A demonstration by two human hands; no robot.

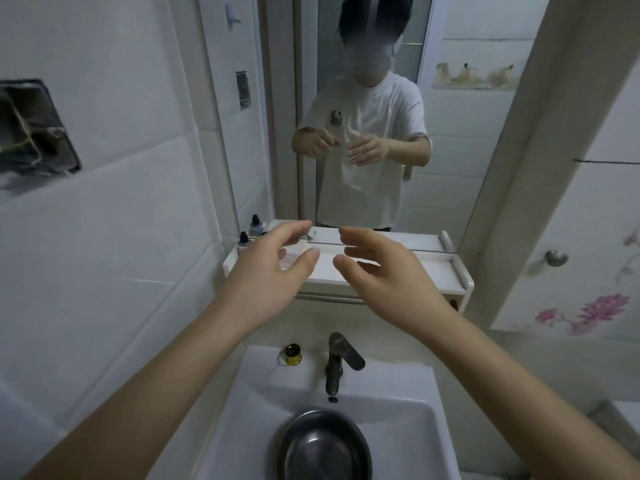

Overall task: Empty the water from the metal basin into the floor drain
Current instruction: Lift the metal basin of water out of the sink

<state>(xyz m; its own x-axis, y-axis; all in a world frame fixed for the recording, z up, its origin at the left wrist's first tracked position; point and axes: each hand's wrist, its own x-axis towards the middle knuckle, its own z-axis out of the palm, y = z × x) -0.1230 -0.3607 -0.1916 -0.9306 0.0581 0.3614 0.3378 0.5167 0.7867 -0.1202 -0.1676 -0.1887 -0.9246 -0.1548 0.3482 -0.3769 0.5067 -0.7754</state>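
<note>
Head view, nearest first: the metal basin [323, 445] sat in the bowl of the white sink [410, 434], low at the near edge of the picture, and whether it held water could not be told. Just beyond it a dark faucet [337, 362] stood on the sink's back ledge, with a small gold cap [292, 354] to its left. Above these both forearms reached forward. The left hand [270, 271] and the right hand [384, 271] hung side by side in the air, fingers loosely spread and gently bent, holding nothing, their tips near each other but apart. Behind them ran a white shelf [415, 271] with two small black-capped bottles [243, 241] at its left end. Farthest, a mirror [450, 188] reflected the person's raised hands.
</note>
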